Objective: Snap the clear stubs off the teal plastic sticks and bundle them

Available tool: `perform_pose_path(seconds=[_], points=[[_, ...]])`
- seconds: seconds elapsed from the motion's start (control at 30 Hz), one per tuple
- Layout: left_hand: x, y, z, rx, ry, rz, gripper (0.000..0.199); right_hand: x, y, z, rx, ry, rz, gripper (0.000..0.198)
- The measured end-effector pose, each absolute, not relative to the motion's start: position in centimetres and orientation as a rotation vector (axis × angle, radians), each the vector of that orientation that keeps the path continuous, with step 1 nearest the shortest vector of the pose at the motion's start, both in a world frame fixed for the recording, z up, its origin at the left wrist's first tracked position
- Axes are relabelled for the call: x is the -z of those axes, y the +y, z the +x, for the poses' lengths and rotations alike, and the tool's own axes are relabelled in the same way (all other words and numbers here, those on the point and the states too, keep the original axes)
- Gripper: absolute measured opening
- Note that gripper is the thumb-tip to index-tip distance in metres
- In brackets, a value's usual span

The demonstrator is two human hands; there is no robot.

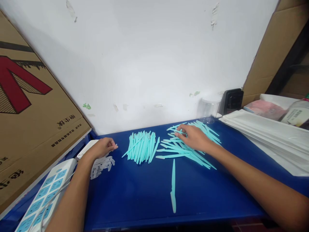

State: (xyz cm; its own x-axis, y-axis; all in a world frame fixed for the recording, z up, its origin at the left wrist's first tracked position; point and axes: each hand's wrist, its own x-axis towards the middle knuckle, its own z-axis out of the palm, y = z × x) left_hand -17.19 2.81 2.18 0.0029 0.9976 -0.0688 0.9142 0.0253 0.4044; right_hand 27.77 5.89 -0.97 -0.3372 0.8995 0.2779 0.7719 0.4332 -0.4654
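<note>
My left hand (102, 149) is closed in a pinch on a small clear cap (116, 146), above a heap of translucent plastic caps (102, 167). On the right, my right hand (194, 138) reaches into a loose pile of turquoise eyebrow razors (183, 149), thumb and fingertips closed on one razor. Between the hands lies a neater bundle of turquoise razors (141, 148), mostly side by side. A single razor (173, 185) lies apart near the front of the blue table (135, 199), its paler end toward me.
A white power strip (70, 164) with blue sockets and a cable runs along the left edge, beside a large cardboard box (43, 129). At the back right stand a clear plastic jar (210, 111) and a black object (233, 100). White flat sheets or bags (272, 135) are stacked on the right.
</note>
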Motion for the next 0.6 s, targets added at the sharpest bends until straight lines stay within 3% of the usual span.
perform_pose_path(seconds=[0.23, 0.4, 0.6], points=[[-1.8, 2.5, -10.4, -0.937, 1.513, 1.926, 0.045, 0.1, 4.9, 26.9, -0.502, -2.160, -1.113, 0.038], [-0.4, 1.2, -5.7, -1.006, 1.234, 1.818, 0.040, 0.2, 4.0, 26.1, -0.674, -2.126, -0.953, 0.036], [0.5, 0.5, -4.0, -1.052, 1.226, 1.740, 0.036, 0.3, 3.2, 25.4, -0.955, -2.058, -0.850, 0.034]])
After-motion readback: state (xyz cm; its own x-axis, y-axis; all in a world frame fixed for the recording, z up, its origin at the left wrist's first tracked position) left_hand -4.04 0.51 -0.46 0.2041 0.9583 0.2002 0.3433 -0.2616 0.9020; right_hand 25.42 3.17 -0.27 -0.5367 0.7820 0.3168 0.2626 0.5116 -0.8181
